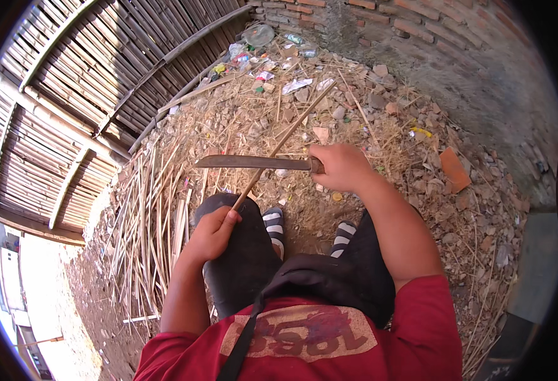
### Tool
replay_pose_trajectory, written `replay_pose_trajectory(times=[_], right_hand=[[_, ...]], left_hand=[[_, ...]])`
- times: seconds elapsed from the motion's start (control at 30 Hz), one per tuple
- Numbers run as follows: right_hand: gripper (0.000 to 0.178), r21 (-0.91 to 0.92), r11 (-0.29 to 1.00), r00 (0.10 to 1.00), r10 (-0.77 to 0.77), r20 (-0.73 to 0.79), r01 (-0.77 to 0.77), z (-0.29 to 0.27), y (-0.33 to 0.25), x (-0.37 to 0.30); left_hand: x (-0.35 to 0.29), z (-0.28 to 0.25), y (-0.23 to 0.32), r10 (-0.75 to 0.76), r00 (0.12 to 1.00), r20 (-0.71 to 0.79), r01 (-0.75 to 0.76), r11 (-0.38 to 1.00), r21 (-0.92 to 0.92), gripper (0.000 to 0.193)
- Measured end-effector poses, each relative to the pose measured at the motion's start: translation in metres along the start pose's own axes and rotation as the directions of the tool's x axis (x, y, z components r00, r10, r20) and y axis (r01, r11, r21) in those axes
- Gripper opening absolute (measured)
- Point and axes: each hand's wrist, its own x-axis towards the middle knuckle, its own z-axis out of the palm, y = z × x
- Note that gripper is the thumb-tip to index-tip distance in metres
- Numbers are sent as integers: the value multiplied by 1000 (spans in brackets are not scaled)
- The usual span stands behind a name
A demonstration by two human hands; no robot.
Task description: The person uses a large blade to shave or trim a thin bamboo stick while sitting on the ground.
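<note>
My right hand (340, 166) is closed round the handle of a machete (253, 162), whose long dark blade points left. The blade lies across a thin bamboo strip (289, 132), crossing it a little beyond my left knee. Near its lower end the strip is gripped by my left hand (215, 232), which rests by my left knee. From there the strip slants up and away to the right, over the littered ground. Whether the edge bites into the strip, I cannot tell.
Many loose bamboo strips (149, 232) lie on the ground to my left. A slatted bamboo wall (69, 95) stands beyond them. Rubble, dry straw and plastic litter (298, 86) cover the ground ahead, with a broken tile (454, 170) at right. A brick wall (431, 47) closes off the far right.
</note>
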Motion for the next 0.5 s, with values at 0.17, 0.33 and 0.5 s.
replay_pose_trajectory(times=[0.17, 0.33, 0.5], right_hand=[[20, 79, 981, 984, 175, 39, -177, 0, 9, 10], [19, -9, 999, 999, 51, -1, -51, 16, -14, 14], [20, 182, 860, 859, 499, -112, -476, -10, 41, 22]], left_hand=[[9, 0, 5, -7, 1000, 11, 6, 999, 40, 41], [5, 2, 1, -12, 1000, -2, 12, 999, 53, 41], [-5, -12, -16, -166, 984, 62, 175, 969, -173, 41]])
